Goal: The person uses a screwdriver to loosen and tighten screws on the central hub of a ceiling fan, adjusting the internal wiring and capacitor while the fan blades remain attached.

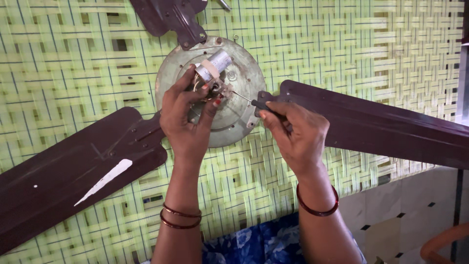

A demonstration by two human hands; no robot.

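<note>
Green woven matting (371, 54) covers most of the view, with pale floor tiles (410, 195) showing at the near right. On the matting lies a ceiling fan, its round grey motor housing (244, 105) near the far centre. Three dark maroon blades spread from it: one (73, 176) to the near left, marked with a white scrape, one (391, 124) to the right, and one (168, 17) running off the far edge.

The left hand (185, 122) rests on the middle of the housing. Its thumb and fingers are curled around a small bundle of wires and fittings just below a silver, cylindrical capacitor (213, 66), which tilts up to the far right; the fingertips touch the capacitor's lower end. The right hand (295, 132) lies over the inner end of the right blade, its fingers closed around the black handle of a screwdriver (254, 101). The thin shaft points left, and its tip meets the fittings beside the left hand's fingers.

Both wrists wear dark red bangles (317, 208). Blue patterned cloth (259, 244) shows at the near edge between the forearms.
</note>
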